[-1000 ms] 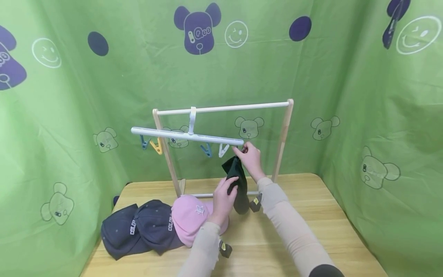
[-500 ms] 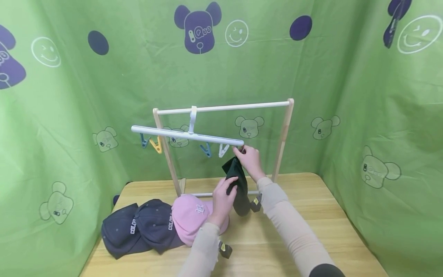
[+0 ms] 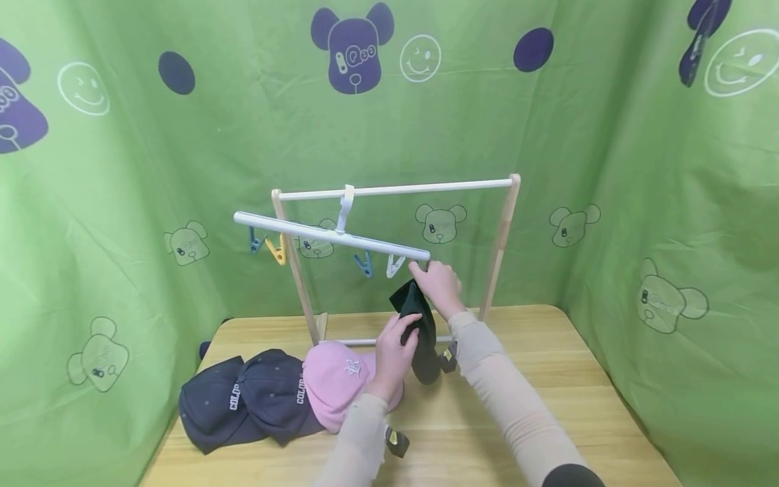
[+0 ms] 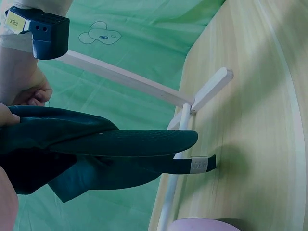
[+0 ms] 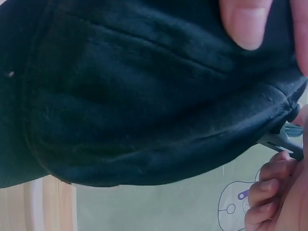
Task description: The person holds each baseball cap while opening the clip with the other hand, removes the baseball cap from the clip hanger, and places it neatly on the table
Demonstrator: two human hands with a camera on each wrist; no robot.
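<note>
My left hand (image 3: pixel 392 355) grips a dark green cap (image 3: pixel 428 365), which hangs brim downward in front of the rack. The left wrist view shows its brim (image 4: pixel 144 143) and a strap with a metal buckle (image 4: pixel 198 165). At the right end of a white clip hanger (image 3: pixel 328 235), my right hand (image 3: pixel 441 287) pinches a grey-green clip (image 5: pixel 284 143) right at the cap's top. The hanger's hook is over the rack's bar, and its right end tilts down. Two blue clips, a yellow clip (image 3: pixel 276 250) and a white clip (image 3: pixel 395 265) hang from it.
A rack (image 3: pixel 502 237) with wooden sides and white rods stands at the back of the wooden table (image 3: pixel 535 385). On the left lie two dark navy caps (image 3: pixel 270 389) and a pink cap (image 3: pixel 331 385), overlapping in a row. Green curtains (image 3: pixel 681 237) surround the table.
The hanger's right end has dipped and its left end has risen. My right hand has shifted slightly down with the clip, and the green cap hangs a little lower.
</note>
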